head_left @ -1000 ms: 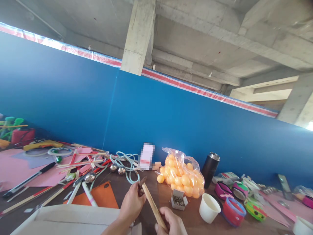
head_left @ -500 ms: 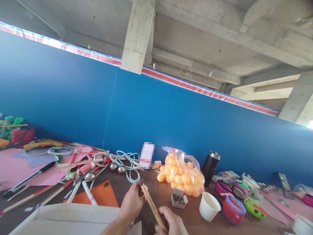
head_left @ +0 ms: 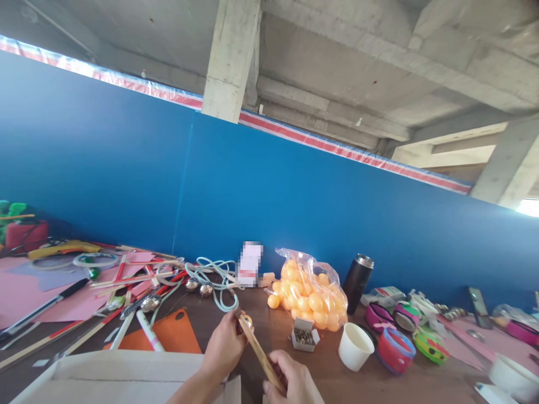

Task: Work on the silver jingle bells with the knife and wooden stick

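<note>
A narrow wooden stick (head_left: 260, 352) slants between my two hands, low in the middle of the view. My left hand (head_left: 224, 343) is closed around its upper end, where a small shiny round piece shows beside the fingers. My right hand (head_left: 292, 377) grips the lower end with thumb and fingers. To the right of the stick stands a small open box (head_left: 305, 336) of little metal pieces. Behind that box lies a clear bag of orange balls (head_left: 309, 297). White card (head_left: 122, 379) lies beside my left forearm.
A white paper cup (head_left: 356, 347), a black bottle (head_left: 357, 283) and colourful wristbands (head_left: 396, 349) stand on the right. Left are an orange sheet (head_left: 174, 334), sticks, markers and pink paper (head_left: 21, 303). Light-blue tubing (head_left: 225, 300) lies behind my left hand. A blue partition (head_left: 269, 191) closes off the back.
The view has shifted slightly, so the table items appear a little further left. Both hands keep their hold on the stick, in nearly the same pose.
</note>
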Action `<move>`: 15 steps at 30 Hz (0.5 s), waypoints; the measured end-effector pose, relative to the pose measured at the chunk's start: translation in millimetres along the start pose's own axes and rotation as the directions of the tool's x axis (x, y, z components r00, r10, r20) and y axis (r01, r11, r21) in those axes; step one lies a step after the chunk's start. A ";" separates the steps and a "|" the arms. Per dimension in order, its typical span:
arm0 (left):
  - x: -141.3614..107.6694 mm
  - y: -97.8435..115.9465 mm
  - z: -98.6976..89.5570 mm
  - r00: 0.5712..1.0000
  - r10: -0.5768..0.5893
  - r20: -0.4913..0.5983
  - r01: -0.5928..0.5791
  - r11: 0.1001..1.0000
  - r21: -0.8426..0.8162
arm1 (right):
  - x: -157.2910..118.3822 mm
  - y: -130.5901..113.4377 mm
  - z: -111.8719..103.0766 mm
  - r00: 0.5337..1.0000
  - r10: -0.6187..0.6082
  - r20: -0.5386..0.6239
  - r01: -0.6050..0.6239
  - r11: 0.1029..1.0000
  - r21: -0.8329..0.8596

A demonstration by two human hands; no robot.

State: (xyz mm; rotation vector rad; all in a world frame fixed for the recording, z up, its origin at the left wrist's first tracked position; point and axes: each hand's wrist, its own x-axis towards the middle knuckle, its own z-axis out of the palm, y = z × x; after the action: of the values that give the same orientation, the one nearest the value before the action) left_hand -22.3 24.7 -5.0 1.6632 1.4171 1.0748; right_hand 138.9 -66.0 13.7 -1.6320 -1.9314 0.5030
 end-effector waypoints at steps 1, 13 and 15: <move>0.1 -0.6 0.4 1.000 0.002 -0.001 -0.002 1.000 0.005 | 0.5 0.7 0.0 1.000 -0.006 -0.001 0.006 1.000 -0.001; -0.7 -0.4 0.5 1.000 0.019 0.006 -0.019 1.000 0.009 | 0.0 1.9 -0.1 0.999 -0.002 0.037 0.002 1.000 0.000; -0.7 -0.6 0.0 1.000 0.015 0.007 -0.015 1.000 0.009 | 0.2 1.2 -0.5 0.999 0.007 0.035 -0.006 1.000 -0.005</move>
State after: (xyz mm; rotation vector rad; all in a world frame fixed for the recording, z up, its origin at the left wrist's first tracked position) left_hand -22.6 24.0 -5.7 1.6851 1.4089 1.0710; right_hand 140.2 -65.5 13.4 -1.6431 -1.9548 0.5337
